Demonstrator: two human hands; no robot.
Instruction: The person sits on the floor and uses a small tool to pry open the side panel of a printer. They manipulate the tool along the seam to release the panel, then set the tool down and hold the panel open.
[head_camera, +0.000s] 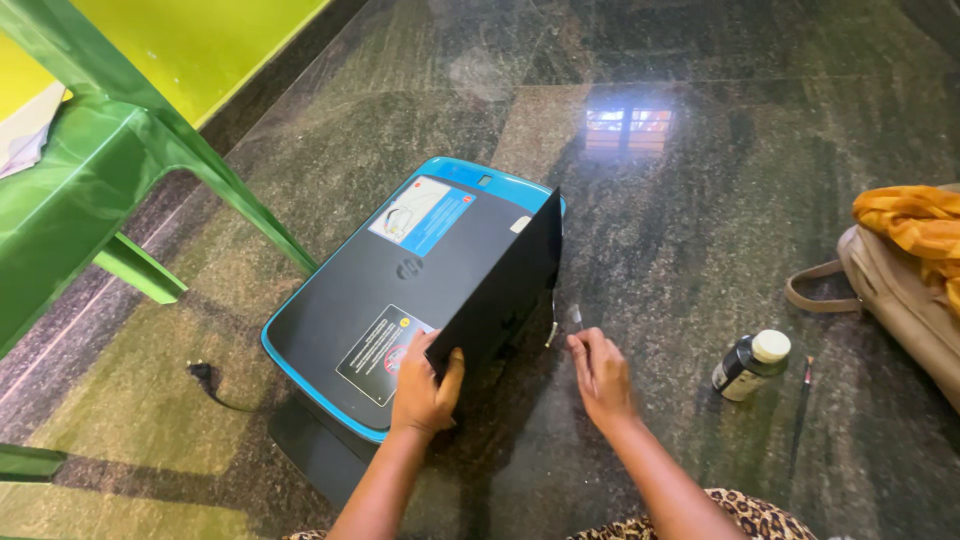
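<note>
- The black printer (400, 290) with a blue rim lies on the dark polished floor (700, 200), just ahead of and to the left of both hands; its long axis runs slantwise, from near the left hand away toward the upper right.
- A black hinged flap (505, 290) stands raised along the printer's right edge, between the two hands and slightly ahead of them.
- The left hand (425, 385) is the nearer one: it grips the near corner of the flap, thumb on the right face, fingers curled over the printer side.
- The right hand (600, 375) sits just right of the flap, apart from it, fingers pinched on a small slim thing (576, 316) whose pale tip points away toward the flap's edge. What it is stays too small to make out.
- The inside of the printer behind the flap is hidden by the flap itself and by shadow; a pale curved part (552, 325) shows at its edge, and I cannot tell what it belongs to.
- A power plug (203, 375) lies on the floor well left of the left hand.
- Right of the right hand stands a tilted dark bottle (750, 365) with a white cap, and a thin brush-like stick (803, 400) just beyond it.
- Farther right, a beige bag (900, 295) with an orange cloth (915, 225) is cut off by the frame.
- A green plastic chair (90, 170) stands far left, partly out of view.
</note>
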